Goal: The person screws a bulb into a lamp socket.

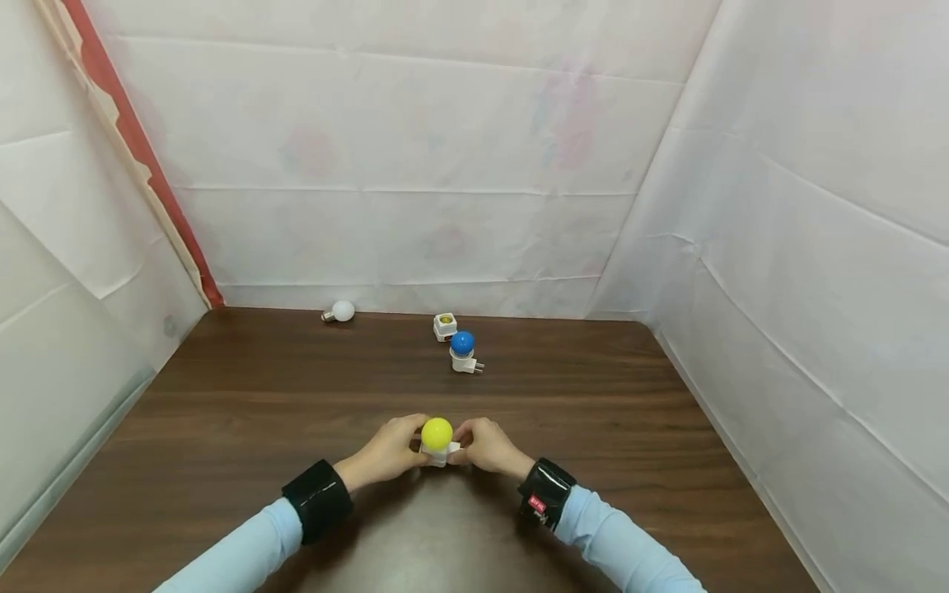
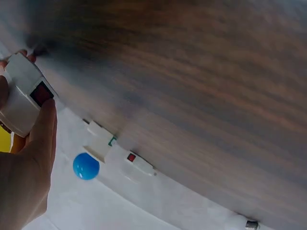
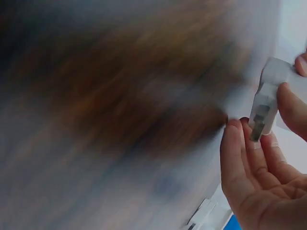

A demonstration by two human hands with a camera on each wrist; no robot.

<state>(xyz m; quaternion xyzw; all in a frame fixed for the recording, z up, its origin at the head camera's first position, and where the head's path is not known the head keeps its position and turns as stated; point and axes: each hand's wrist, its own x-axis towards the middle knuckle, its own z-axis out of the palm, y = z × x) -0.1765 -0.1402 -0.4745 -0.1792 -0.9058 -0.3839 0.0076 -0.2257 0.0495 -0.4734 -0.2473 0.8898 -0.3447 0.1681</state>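
Both hands pinch one thing from opposite sides: my left hand (image 1: 387,449) has thumb and fingers bent around the body of a white plastic plug-in lamp holder (image 1: 436,458), and my right hand (image 1: 488,447) closes thumb and fingers about its plug end. So the holder sits directly between my palms, its plug arm running sideways to the right and its flat metal prongs (image 3: 257,129) among my right fingers. That makes the right hand nearer the prongs, the left nearer the small dark-red switch (image 2: 41,93), whose edge a left fingertip touches.

Smooth, round and bright yellow, the bulb (image 1: 437,433) rises from the holder's top, just above my fingertips; neither hand seems to hold it. Its threads are hidden, so I cannot tell how tightly it is seated.

Beyond my grip, slightly right, a glossy blue round bulb (image 1: 462,343) sits in a second white holder (image 1: 463,363), prongs also pointing right.
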